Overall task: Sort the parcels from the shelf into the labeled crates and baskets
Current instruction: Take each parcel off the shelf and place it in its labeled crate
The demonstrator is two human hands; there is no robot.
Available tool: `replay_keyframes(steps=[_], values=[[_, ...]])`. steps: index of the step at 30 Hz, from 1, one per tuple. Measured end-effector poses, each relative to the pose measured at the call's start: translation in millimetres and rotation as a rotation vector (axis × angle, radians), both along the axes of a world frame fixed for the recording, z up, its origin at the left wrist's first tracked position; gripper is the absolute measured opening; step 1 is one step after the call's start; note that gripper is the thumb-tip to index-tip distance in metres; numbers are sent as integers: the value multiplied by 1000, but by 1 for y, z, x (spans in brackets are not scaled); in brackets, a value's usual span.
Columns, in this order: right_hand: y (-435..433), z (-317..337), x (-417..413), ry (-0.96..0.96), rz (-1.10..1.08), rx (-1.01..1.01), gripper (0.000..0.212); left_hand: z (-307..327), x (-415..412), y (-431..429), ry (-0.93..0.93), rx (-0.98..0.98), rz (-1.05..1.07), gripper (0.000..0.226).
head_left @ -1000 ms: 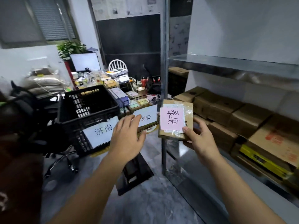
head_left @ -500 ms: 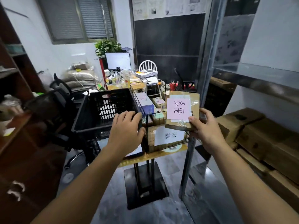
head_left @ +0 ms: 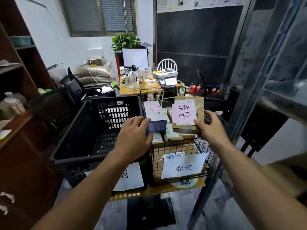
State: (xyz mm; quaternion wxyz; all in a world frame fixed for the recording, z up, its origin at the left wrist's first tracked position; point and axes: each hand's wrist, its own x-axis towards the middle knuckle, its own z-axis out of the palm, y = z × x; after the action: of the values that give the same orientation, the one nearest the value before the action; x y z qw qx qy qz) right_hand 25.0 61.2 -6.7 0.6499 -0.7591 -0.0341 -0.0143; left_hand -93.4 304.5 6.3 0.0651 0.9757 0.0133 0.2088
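From the head camera, the right hand (head_left: 210,128) sits right of centre and pinches the lower right corner of a cardboard parcel (head_left: 197,107). The thumb lies on its front and the fingers are curled behind it. The parcel's face is turned up toward the camera and carries a pink label (head_left: 183,112) with handwritten characters. It is held over the wire basket (head_left: 201,146), just above the parcels piled to the basket's rim, among them a dark blue box (head_left: 157,126) and a white-topped one (head_left: 153,110). A white sheet (head_left: 183,166) hangs on the basket's front.

The left hand (head_left: 134,138), at centre, is spread loosely and holds nothing. Its fingertips are at the right rim of the black crate (head_left: 99,127) and its thumb is beside the blue box. I cannot tell whether it touches either one. The left forearm covers part of the crate's own white label (head_left: 132,178). Crate and basket stand side by side on a small yellow-edged table (head_left: 159,188).

The grey metal shelf upright (head_left: 240,80) runs up the right of the frame, close beside the right hand. At upper centre, behind the basket, are a cluttered desk with a monitor (head_left: 135,58), a plant (head_left: 125,41) and a white chair (head_left: 167,64). A brown cabinet (head_left: 25,146) fills the left edge.
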Motion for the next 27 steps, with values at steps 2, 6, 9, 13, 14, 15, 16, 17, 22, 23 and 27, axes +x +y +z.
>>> replay_keyframes(steps=[2, 6, 9, 13, 14, 15, 16, 17, 22, 23, 27], values=[[5, -4, 33, 13, -36, -35, 51, -2, 27, 8, 28, -8, -7, 57], [24, -12, 97, 22, -78, -81, 51, -14, 89, 29, 66, 16, -32, 58], [41, -23, 138, 61, -103, -108, 51, -22, 133, 43, 112, 22, -49, 59], [56, -38, 182, 123, -118, -132, 52, -26, 189, 55, 163, 20, -78, 59], [57, -42, 191, 135, -125, -130, 52, -26, 202, 56, 174, 24, -87, 59], [58, -47, 201, 145, -136, -129, 52, -27, 214, 57, 187, 19, -93, 59], [59, -52, 209, 161, -142, -129, 52, -28, 222, 58, 207, 7, -94, 58], [60, -57, 219, 180, -143, -128, 52, -30, 230, 58, 226, -9, -93, 58], [73, -81, 278, 313, -101, -99, 43, -40, 271, 68, 271, -21, -55, 58], [77, -86, 292, 339, -93, -71, 39, -41, 279, 70, 273, -30, -35, 58], [100, -109, 335, 434, -39, -40, 39, -46, 305, 78, 314, -31, 36, 57]])
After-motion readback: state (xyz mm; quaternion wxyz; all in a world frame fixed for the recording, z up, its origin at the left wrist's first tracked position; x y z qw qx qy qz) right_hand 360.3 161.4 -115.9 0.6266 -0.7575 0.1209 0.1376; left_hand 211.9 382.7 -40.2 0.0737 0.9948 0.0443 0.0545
